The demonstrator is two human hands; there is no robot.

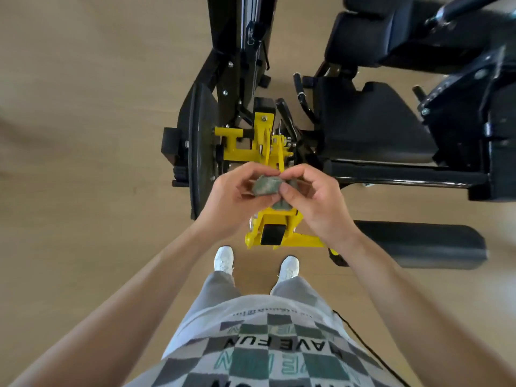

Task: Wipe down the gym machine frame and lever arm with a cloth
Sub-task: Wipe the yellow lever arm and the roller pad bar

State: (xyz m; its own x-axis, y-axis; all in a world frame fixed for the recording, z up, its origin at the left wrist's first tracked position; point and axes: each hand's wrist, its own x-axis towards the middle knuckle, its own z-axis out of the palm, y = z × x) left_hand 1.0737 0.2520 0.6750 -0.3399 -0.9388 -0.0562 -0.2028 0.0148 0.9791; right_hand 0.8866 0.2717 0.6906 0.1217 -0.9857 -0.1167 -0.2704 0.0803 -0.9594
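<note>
A small grey-green cloth [266, 186] is bunched up between both of my hands at the centre of the view. My left hand [237, 198] grips its left side and my right hand [312, 196] pinches its right side with thumb and fingers. Both hands hover above the yellow lever arm [276, 227] of the gym machine, without touching it. The black machine frame [237, 65] rises beyond the hands, with a black weight plate [198, 152] at its left. Part of the lever arm is hidden under my hands.
The black seat pad [377, 127] and a back pad [396, 32] stand to the right. A black foam roller [424, 245] sticks out at lower right. My white shoes [224, 259] stand on the wooden floor [83, 135] just before the lever arm.
</note>
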